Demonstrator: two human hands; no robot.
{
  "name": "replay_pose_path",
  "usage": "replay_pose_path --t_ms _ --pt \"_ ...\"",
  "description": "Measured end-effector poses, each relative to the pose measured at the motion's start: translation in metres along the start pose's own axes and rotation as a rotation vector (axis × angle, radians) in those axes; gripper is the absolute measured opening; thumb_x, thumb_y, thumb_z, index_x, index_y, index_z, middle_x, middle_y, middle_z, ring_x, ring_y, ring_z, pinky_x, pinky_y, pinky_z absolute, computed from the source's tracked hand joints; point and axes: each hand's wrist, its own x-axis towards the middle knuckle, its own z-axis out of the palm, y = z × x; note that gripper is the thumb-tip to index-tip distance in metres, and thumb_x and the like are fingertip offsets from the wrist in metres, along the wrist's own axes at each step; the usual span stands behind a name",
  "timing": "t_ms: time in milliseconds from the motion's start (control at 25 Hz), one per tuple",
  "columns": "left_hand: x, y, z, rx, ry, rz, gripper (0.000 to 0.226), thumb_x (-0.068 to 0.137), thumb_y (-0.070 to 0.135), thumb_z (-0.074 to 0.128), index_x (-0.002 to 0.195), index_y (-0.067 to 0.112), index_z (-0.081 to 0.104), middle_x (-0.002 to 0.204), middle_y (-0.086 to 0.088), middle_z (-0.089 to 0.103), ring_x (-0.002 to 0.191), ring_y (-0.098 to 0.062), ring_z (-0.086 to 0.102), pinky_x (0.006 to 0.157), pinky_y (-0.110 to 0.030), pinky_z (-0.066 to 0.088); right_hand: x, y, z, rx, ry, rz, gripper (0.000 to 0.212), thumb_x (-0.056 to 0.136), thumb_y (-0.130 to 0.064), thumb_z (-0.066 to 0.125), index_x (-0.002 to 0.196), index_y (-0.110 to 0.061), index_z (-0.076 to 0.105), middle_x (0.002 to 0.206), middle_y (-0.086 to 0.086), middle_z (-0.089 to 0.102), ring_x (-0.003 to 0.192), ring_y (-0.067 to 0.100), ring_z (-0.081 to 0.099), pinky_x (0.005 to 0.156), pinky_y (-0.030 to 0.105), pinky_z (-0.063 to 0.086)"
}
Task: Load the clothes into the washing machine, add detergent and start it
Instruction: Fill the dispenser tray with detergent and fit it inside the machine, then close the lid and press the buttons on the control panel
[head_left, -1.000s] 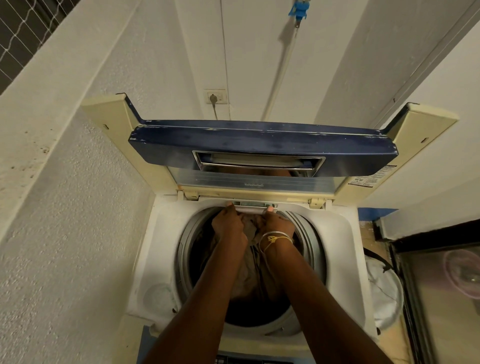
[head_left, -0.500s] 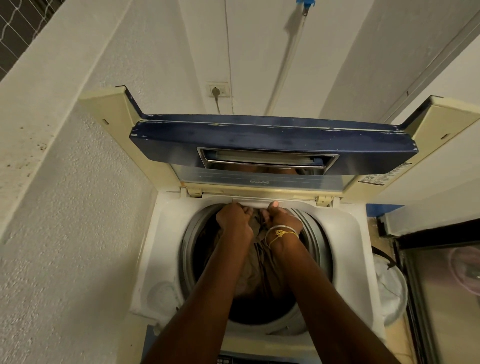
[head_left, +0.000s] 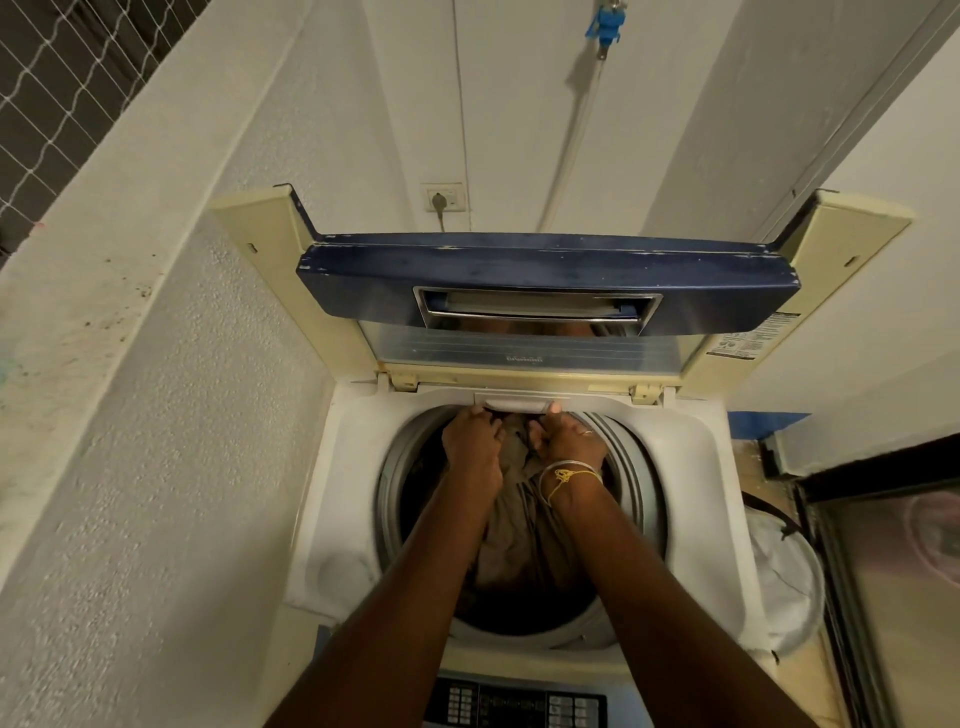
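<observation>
Brown load: the clothes (head_left: 519, 535) lie in a crumpled heap inside the drum (head_left: 640, 467) of the washing machine (head_left: 353, 467), filling much of the opening; none hangs over the rim.
Lid: blue and cream, the lid (head_left: 545, 265) stands folded up against the back wall, so the top is open.
Drawer: a small grey drawer (head_left: 517, 402) sits in the back rim of the tub, just above the clothes; how far out it is I cannot tell.
Left hand: the left hand (head_left: 470, 441) reaches across the drum, fingers curled, with the tips at the drawer's left end and seemingly hooked under its lip.
Right hand: the right hand (head_left: 571, 439), a yellow thread (head_left: 566, 475) at its wrist, also has curled fingers; the thumb presses on the drawer's right end, so it holds that end.
Step in hand: loading looks done. This seems to be the detergent step, with both hands working the drawer.
Detergent: no bottle or packet shows anywhere in view.
Next move: probably an even pull toward the body with both hands so the drawer does not jam, then one hand freed to fetch detergent.
After that: lid down, then the button panel (head_left: 519, 706) at the near edge, which no hand touches.
Beside the machine: a white bag (head_left: 779, 582) stands to the right, near its side.
</observation>
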Motion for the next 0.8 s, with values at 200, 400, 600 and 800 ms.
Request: replay_pose_path --t_ms 200,400,600,800 --pt "-0.018 -0.006 -0.011 0.062 -0.007 0.065 0.032 0.102 0.015 0.045 0.128 0.002 0.058 0.107 -0.01 0.067 0.105 -0.025 0.061 0.103 -0.045 0.049 -0.011 0.005 -0.012 -0.259 -0.038 -0.089 0.013 0.095 -0.024 0.064 0.089 -0.015 0.07 0.081 0.007 0.069 0.082 0.026 0.069 0.091 0.049 0.056" --pt "-0.045 -0.018 -0.024 0.489 0.034 0.356 0.037 0.102 0.038 0.046 0.125 0.017 0.065 0.117 -0.003 0.068 0.107 -0.019 0.063 0.097 -0.038 0.051 -0.035 0.004 -0.024 -0.486 -0.065 -0.318 0.028 0.089 -0.044 0.063 0.086 -0.018 0.073 0.084 0.007 0.073 0.083 0.025 0.067 0.086 0.047 0.056" --pt "-0.073 -0.022 -0.043 0.793 -0.051 0.607 0.04 0.104 0.037 0.041 0.132 0.017 0.06 0.129 -0.002 0.064 0.12 -0.02 0.058 0.094 -0.023 0.036 -0.069 0.002 -0.035 -0.788 -0.127 -0.55 0.028 0.095 -0.038 0.06 0.104 -0.012 0.067 0.096 0.006 0.07 0.092 0.024 0.065 0.083 0.031 0.049" --pt "-0.096 -0.014 -0.078 0.938 -0.173 0.778 0.038 0.106 0.029 0.04 0.135 0.013 0.058 0.133 -0.006 0.062 0.12 -0.014 0.056 0.093 -0.015 0.031 -0.103 0.003 -0.047 -0.947 -0.166 -0.692 0.046 0.096 -0.037 0.059 0.135 -0.014 0.057 0.123 0.007 0.067 0.114 0.022 0.062 0.095 0.025 0.043"
